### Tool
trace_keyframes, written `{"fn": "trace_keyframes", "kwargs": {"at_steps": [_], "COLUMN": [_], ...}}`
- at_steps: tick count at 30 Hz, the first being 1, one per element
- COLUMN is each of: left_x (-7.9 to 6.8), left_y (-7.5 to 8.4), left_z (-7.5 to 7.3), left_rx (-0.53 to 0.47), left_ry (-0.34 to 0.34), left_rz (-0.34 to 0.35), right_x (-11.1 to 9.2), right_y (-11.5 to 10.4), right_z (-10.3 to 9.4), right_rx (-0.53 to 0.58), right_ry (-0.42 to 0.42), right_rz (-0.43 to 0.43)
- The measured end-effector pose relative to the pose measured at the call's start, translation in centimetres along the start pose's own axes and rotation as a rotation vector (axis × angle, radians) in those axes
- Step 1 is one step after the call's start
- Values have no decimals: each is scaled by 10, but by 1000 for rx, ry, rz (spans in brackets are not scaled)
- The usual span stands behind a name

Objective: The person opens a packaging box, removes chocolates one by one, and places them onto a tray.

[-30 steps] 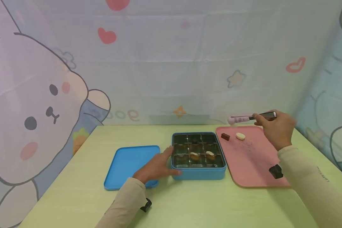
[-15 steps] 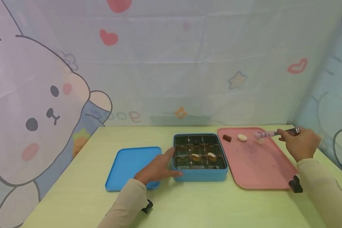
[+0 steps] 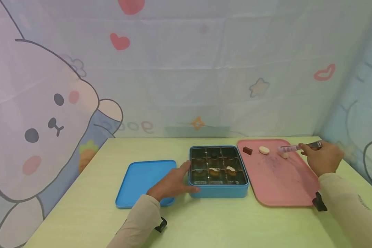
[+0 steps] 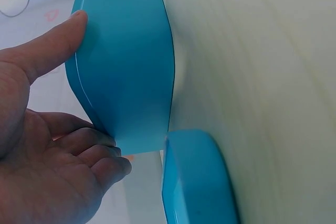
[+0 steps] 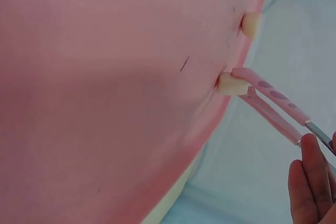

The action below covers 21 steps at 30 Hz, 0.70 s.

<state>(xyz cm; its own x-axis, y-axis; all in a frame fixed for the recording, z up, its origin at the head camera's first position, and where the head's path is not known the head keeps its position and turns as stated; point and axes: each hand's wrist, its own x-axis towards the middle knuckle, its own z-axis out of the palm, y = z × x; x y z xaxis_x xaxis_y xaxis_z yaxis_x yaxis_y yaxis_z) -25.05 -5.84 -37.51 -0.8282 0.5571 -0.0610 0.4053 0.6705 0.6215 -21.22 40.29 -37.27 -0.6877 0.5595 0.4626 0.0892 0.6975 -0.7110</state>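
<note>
In the head view my right hand (image 3: 324, 159) holds a pair of small tongs (image 3: 289, 148) with pink, purple-spotted tips. Those tips meet a pale, rounded piece (image 5: 232, 83) on the pink tray (image 3: 282, 186); whether they squeeze it I cannot tell. My left hand (image 3: 170, 182) lies against the near left corner of a blue box (image 3: 218, 191), its thumb on the front wall and its fingers along the left side. Inside the box is a divided dark insert with two pale pieces (image 3: 230, 168) and a dark one (image 3: 214, 156) in its compartments.
Farther left on the tray lie a brown block (image 3: 247, 151) and another pale oval piece (image 3: 264, 150). A flat blue lid (image 3: 142, 179) sits on the pale green table (image 3: 204, 224), left of the box. A printed cloth (image 3: 179, 69) hangs behind the table.
My right hand has moved right with the tongs, and their tips have come down to the rightmost pale piece on the tray. My left hand has stayed at the box.
</note>
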Motion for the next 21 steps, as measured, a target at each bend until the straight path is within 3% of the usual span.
{"fn": "trace_keyframes", "kwargs": {"at_steps": [8, 21], "left_x": [0, 0], "left_y": [-1, 0], "left_z": [2, -1], "left_rx": [5, 0], "left_ry": [-4, 3], "left_rz": [0, 2], "right_x": [0, -3], "right_y": [-3, -36], "right_z": [2, -14], "right_rx": [-21, 111], "right_ry": [34, 21], "right_rz": [-63, -74]}}
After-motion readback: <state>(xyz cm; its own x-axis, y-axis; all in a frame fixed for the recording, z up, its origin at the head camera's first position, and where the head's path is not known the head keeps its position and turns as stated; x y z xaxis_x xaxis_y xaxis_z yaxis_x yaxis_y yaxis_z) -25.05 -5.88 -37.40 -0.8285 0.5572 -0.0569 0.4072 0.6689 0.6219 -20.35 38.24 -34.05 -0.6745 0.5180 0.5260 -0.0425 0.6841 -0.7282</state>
